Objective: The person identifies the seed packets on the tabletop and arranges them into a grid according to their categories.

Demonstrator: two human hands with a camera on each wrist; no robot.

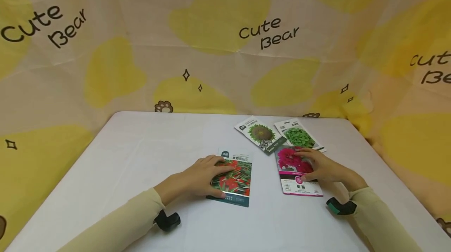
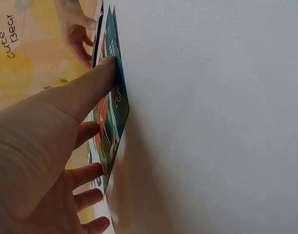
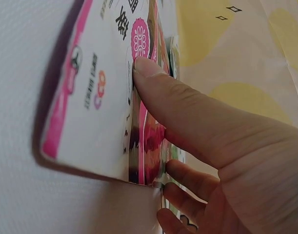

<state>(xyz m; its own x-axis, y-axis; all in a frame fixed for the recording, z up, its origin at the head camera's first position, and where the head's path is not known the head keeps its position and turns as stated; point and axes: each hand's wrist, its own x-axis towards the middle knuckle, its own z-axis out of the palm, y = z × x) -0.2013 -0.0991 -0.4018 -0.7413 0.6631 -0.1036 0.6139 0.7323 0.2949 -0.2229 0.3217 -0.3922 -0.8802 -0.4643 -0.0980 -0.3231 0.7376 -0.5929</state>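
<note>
My left hand (image 1: 197, 175) lies over the left part of a seed packet with red flowers (image 1: 241, 179). Its thumb touches the dark green bottom band, and the other fingers spread toward the left side. In the left wrist view, two dark green corners show at one end of this red-flower packet (image 2: 109, 126). A seed packet with a magenta flower (image 1: 299, 187) lies to the right, under my right hand (image 1: 329, 170). The right wrist view has the thumb (image 3: 163, 92) on the face of that magenta packet (image 3: 109, 107), with the other fingers reaching past its edge.
Behind the magenta packet lie two more packets, one with a spiky round flower head (image 1: 261, 132) and one with green leaves (image 1: 299, 136). All are on a white-covered table (image 1: 158, 142). A yellow-patterned cloth (image 1: 211, 17) hangs around the back and sides.
</note>
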